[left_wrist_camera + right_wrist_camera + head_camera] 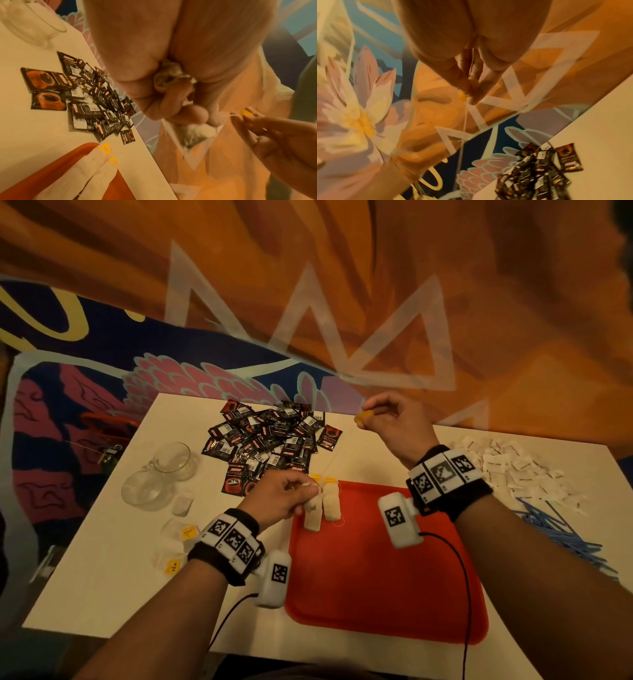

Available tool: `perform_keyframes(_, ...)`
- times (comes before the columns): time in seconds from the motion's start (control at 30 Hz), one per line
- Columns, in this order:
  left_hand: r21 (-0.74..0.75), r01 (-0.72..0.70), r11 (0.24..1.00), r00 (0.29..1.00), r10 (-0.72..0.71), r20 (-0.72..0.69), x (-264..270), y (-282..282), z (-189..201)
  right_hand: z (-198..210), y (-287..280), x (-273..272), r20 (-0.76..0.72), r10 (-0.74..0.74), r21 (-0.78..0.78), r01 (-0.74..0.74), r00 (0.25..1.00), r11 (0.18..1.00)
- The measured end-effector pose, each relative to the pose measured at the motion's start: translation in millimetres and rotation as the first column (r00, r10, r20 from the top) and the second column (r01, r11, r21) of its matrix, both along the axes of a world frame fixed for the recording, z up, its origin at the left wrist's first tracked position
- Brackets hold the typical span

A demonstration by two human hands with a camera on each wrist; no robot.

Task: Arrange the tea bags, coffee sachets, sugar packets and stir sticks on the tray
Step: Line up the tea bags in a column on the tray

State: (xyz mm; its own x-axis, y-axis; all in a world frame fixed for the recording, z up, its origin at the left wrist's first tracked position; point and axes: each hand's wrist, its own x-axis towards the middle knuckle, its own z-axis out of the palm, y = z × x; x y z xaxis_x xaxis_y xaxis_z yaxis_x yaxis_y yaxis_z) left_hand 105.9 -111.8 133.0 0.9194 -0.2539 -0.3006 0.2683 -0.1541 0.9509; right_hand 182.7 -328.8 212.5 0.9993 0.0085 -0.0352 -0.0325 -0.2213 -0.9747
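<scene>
A red tray (383, 583) lies on the white table (102, 570). Two white tea bags with yellow tags (313, 511) (331, 503) lie side by side in its far left corner, also seen in the left wrist view (89, 170). My left hand (308, 491) hovers over them and grips another tea bag (171, 77) in curled fingers. My right hand (364, 419) is raised near the table's far edge and pinches that bag's yellow tag (363, 416) (464, 96). The thin string (334, 455) runs taut between the two hands.
A heap of black coffee sachets (270, 440) lies behind the tray. White sugar packets (513, 474) and blue stir sticks (561, 534) are at the right. Two glass cups (171, 462) (144, 491) and loose tea bags (178, 537) sit at the left.
</scene>
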Motion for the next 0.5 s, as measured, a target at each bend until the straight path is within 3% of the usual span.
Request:
perform_keyframes(0.13, 0.151, 0.273, 0.95, 0.962, -0.271, -0.035, 3.5, 2.0, 12.5, -10.5, -9.7, -0.5, 0.009, 0.177, -0.274, -0.168, 0.984, 0.947)
perform_keyframes(0.2, 0.197, 0.365, 0.91, 0.931, -0.363, -0.049, 4.4, 0.0, 19.3, -14.8, -13.2, -2.1, -0.023, 0.205, -0.318, -0.202, 0.978, 0.926)
perform_keyframes(0.4, 0.138, 0.384, 0.913, 0.923, -0.384, -0.022, 6.9, -7.5, 37.0, -26.5, -21.8, -3.7, -0.017, 0.125, -0.328, -0.123, 0.992, 0.937)
perform_keyframes(0.5, 0.005, 0.275, 0.961, 0.96, -0.275, 0.045, 6.6, -14.3, 46.6, -40.6, -23.0, -8.4, -0.016, 0.058, -0.389, -0.06, 0.998, 0.919)
